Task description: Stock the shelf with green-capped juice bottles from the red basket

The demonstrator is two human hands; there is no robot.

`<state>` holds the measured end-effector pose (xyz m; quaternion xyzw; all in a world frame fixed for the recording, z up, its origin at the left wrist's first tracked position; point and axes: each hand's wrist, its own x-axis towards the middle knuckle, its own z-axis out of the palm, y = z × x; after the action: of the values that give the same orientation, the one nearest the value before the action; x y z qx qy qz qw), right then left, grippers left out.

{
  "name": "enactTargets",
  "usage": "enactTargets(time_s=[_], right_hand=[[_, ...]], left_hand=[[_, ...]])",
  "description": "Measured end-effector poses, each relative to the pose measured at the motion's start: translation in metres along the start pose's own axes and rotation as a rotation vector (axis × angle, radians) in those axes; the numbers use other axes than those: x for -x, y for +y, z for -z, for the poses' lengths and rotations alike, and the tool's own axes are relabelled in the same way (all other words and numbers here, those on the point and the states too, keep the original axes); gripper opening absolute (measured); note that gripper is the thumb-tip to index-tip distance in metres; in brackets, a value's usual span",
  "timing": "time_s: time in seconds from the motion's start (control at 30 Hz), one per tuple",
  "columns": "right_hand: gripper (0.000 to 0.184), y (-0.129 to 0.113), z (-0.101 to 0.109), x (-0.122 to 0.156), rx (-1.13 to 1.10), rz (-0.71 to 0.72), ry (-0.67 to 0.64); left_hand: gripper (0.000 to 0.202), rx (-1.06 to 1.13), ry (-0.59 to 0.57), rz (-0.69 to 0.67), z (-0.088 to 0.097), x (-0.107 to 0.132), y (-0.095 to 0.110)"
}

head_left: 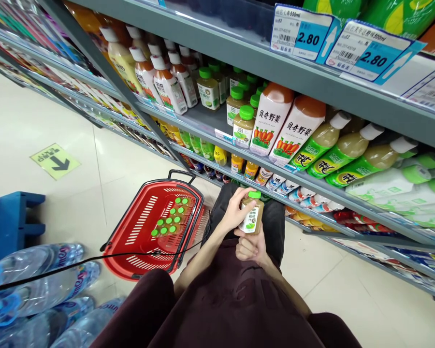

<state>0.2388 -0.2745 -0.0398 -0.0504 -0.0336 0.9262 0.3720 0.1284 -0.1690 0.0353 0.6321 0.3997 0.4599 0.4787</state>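
Note:
In front of my lap I hold a small juice bottle (253, 217) with a green cap and a white label, tilted slightly. My left hand (235, 211) wraps around its upper left side, the fingers near the cap. Below, my right hand (252, 245) has its fingers curled and grips the bottle at its base, partly hidden by it. Similar green-capped bottles (243, 126) stand on the shelf ahead, beside two large carrot-label cartons (271, 118). To my left on the floor, a red shopping basket (132, 200) contains several green-capped bottles (172, 217).
A grey shelf (203, 121) of drinks runs across the front, with price tags (304, 36) on its upper edge. Large water bottles (54, 285) lie at the lower left near a blue stool (16, 217). A black cable (130, 255) crosses the basket. A yellow arrow sticker (56, 162) marks the floor.

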Motion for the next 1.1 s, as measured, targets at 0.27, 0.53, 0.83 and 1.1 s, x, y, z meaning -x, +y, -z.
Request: enactTargets(time_s=[0.27,0.53,0.83,1.1], right_hand=[[0.069,-0.004,-0.007,-0.001,-0.057,-0.028,0.020],[0.079,-0.005,-0.009,0.000,-0.066,-0.051,0.098],[0.087,-0.006,-0.021,-0.004,-0.074,-0.057,0.082],[0.074,-0.006,-0.024,-0.002,-0.017,-0.038,0.200]], left_hand=[[0.036,0.074,0.046,0.103,0.001,0.001,-0.005],[0.037,0.171,0.084,0.183,0.003,0.003,-0.004],[0.038,0.382,0.094,0.300,0.003,0.006,-0.012],[0.046,0.647,0.087,0.332,0.001,0.006,-0.008]])
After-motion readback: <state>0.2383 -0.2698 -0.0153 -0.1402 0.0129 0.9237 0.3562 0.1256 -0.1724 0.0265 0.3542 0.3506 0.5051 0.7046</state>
